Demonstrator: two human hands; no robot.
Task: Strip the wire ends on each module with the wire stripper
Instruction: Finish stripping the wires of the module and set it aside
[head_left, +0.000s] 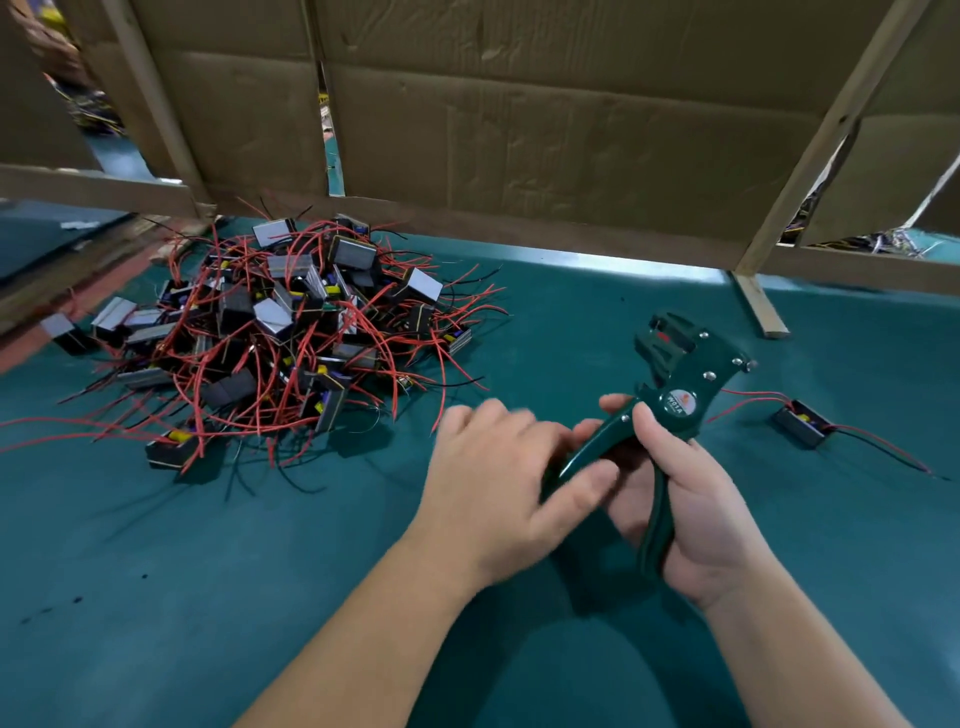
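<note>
Green wire stripper (680, 374) held in the right hand (696, 514), fingers wrapped round its handles, blurred left hand (498, 478) touching it with loose fingers, pile of modules (280, 332) heaped far left, single module (802, 426) laid right.

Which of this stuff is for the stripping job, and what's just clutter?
Job:
stripper, gripped by right hand, left hand by its handle
module pile
lone module, right of the stripper

Lying about:
cardboard
wooden frame
</note>
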